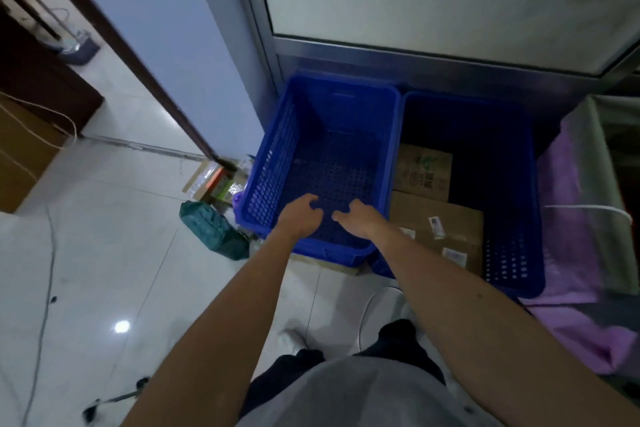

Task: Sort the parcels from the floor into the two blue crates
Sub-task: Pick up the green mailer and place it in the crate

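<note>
Two blue perforated crates stand side by side against the metal-framed wall panel. The left crate has nothing in it and sits slightly tilted. Two brown cardboard parcels lie in the right crate: one with labels near me and one printed behind it. My left hand and my right hand hover close together over the left crate's near edge, fingers loosely curled, holding nothing. On the floor left of that crate lie a dark green bag parcel and a pile of small packets.
A brown door frame runs diagonally to the packets. Pink cloth covers something right of the crates. A cardboard box stands far left, and a thin cable crosses the white tile floor. My shoes are just before the crates.
</note>
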